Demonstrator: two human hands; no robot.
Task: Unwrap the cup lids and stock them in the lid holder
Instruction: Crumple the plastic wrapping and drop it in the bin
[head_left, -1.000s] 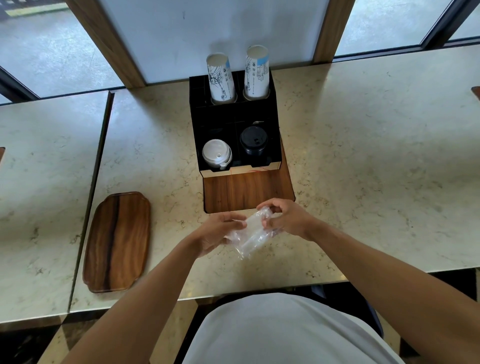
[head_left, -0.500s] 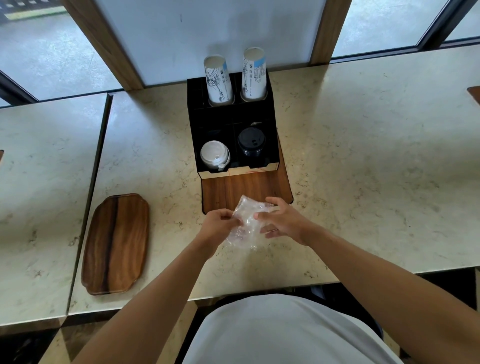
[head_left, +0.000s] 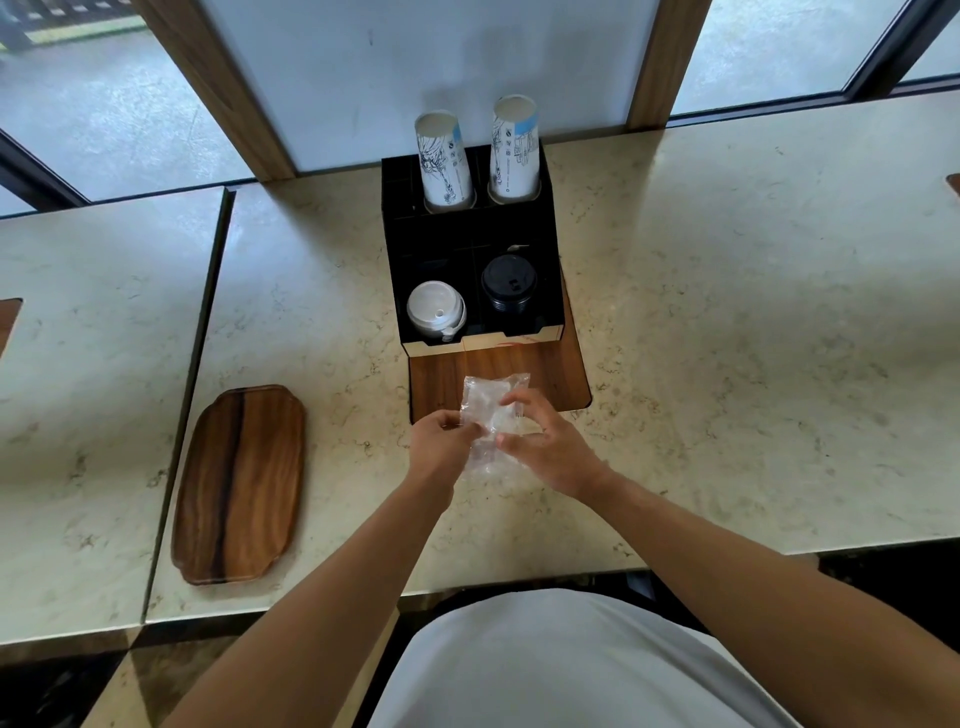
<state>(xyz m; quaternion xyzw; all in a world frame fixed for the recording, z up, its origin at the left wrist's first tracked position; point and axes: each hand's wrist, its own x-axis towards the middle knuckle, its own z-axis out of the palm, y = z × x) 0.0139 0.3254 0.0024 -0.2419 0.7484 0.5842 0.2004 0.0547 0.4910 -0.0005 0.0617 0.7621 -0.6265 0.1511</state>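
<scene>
A clear plastic wrapper of cup lids (head_left: 492, 402) is upright between my hands, just above the counter in front of the holder. My left hand (head_left: 440, 436) pinches its left edge. My right hand (head_left: 545, 441) grips its right side with fingers curled over the plastic. The black lid holder (head_left: 470, 244) stands beyond on a wooden base (head_left: 550, 369). Its front left slot holds white lids (head_left: 435, 307), its front right slot black lids (head_left: 508, 280). The lids inside the wrapper are too transparent to make out clearly.
Two stacks of printed paper cups (head_left: 444, 156) (head_left: 514, 148) rise from the holder's back slots. A wooden tray (head_left: 241, 483) lies on the marble counter (head_left: 727, 338) to the left. A seam (head_left: 208, 312) divides the counter from another slab. Windows run behind.
The wrapper has turned from lying slanted to standing upright, and both hands have moved with it a little forward toward the holder's wooden base.
</scene>
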